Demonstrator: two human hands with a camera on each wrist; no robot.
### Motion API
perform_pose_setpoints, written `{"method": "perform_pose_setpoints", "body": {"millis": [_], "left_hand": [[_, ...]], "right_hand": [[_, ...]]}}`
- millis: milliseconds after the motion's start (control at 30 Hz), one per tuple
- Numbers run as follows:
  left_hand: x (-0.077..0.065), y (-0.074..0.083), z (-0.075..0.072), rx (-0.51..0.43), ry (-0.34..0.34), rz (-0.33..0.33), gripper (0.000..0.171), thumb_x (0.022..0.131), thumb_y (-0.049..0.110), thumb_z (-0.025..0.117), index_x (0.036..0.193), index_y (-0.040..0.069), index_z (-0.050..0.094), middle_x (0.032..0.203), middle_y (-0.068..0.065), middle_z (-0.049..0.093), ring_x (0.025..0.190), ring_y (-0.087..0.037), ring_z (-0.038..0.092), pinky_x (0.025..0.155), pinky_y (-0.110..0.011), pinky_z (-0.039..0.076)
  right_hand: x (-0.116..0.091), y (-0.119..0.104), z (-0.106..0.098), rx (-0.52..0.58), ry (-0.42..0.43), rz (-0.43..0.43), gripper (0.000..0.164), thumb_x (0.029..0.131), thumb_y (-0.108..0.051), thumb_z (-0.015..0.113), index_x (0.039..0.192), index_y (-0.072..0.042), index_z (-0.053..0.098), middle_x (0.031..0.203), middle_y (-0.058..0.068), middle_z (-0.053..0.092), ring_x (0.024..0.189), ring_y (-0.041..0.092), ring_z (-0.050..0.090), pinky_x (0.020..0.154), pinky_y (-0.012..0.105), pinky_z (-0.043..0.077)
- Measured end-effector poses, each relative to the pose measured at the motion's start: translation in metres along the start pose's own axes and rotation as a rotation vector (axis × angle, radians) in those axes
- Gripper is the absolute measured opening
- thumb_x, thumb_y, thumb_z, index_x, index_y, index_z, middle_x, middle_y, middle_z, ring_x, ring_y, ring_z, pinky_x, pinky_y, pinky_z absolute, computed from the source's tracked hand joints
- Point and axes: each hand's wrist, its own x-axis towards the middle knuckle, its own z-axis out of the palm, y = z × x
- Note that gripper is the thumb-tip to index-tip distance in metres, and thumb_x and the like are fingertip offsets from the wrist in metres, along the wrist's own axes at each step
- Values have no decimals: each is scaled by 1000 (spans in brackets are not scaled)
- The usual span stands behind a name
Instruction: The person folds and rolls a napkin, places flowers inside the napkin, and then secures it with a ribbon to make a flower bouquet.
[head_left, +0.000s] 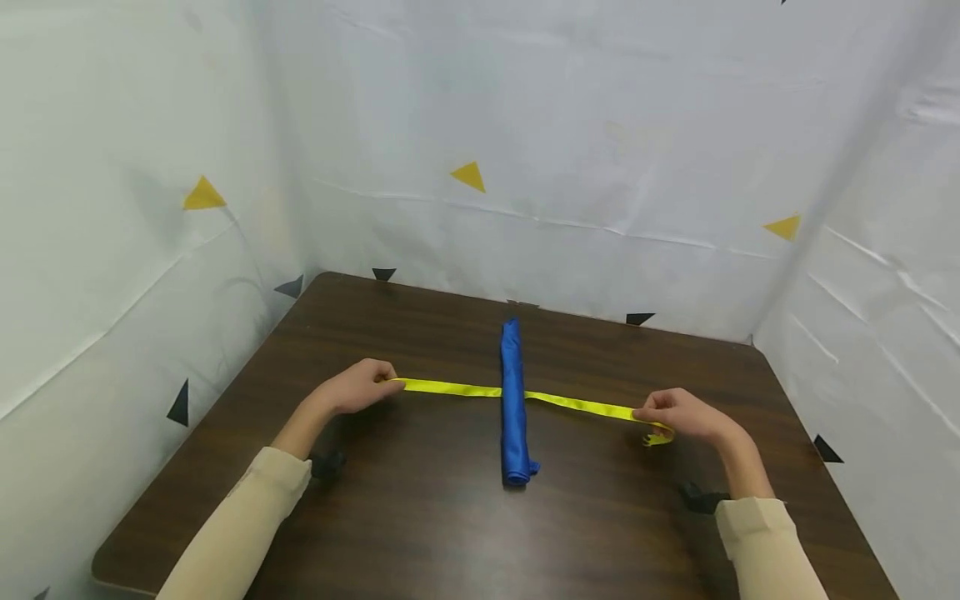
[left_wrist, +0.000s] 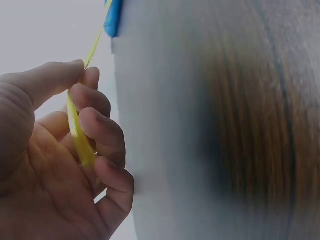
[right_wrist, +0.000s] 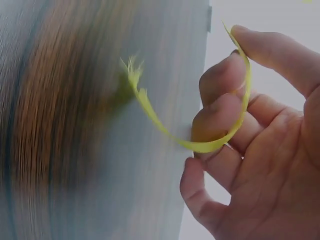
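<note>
A rolled blue cloth point(head_left: 513, 400) lies lengthwise near the middle of the table, its coiled end toward the person. A yellow ribbon point(head_left: 585, 405) runs crosswise, and the blue roll covers its middle. My left hand point(head_left: 360, 387) pinches the ribbon's left part between thumb and forefinger; in the left wrist view its tail lies inside the curled fingers point(left_wrist: 102, 131). On the other side my right hand point(head_left: 686, 412) pinches the right part. Past that pinch, a frayed tail point(right_wrist: 134, 75) hangs in a curve, seen in the right wrist view.
The dark wooden table point(head_left: 420, 533) has rounded corners and meets white sheeting point(head_left: 570, 108) at the back and sides. Yellow triangles point(head_left: 469, 177) and black triangles point(head_left: 178, 404) mark the sheeting. A dark band piece point(head_left: 701, 498) sits by the right wrist.
</note>
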Motion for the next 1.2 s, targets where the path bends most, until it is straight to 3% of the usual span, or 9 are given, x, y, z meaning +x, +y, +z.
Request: {"method": "perform_pose_setpoints", "body": {"millis": [333,500,700,1000,1100,1200], "left_hand": [[-9,-3,-14,-92,179,30,23,108,28,66,111,6,70,89,-7,58,79,-21,49,72,-34,43],[-16,6,-15,-153,253,30,23,108,28,68,115,6,70,96,-8,60,87,-21,52,77,-34,46],[-21,17,-12,-289,313,8,31,108,38,68,117,9,67,99,-11,57,89,-24,50,78,-35,45],[-25,37,-14,-367,325,13,34,109,38,65,123,7,62,119,-23,64,108,-39,61,93,-41,49],[-21,43,-17,-400,317,30,33,109,38,65,124,8,62,120,-20,66,111,-41,62,97,-46,50],[-16,50,-23,-412,307,41,33,110,39,64,124,9,62,113,-14,67,106,-35,63,95,-43,51]], "right_hand": [[-23,12,-14,-13,97,17,35,109,-30,63,98,3,65,86,7,60,78,19,53,69,32,45],[-32,17,-17,15,110,1,33,109,-28,63,96,3,64,80,4,56,68,15,49,61,30,44],[-36,17,-20,54,139,-13,32,109,-27,65,100,4,66,73,-2,50,68,12,47,62,29,42],[-39,0,-26,127,254,-52,32,110,-31,64,109,1,66,78,5,62,71,18,58,67,33,50],[-39,-11,-28,119,317,-65,37,110,-36,64,117,0,65,78,4,62,74,16,58,70,32,49],[-39,-25,-31,103,369,-93,39,109,-38,65,121,0,65,78,4,61,75,15,55,70,31,45]]}}
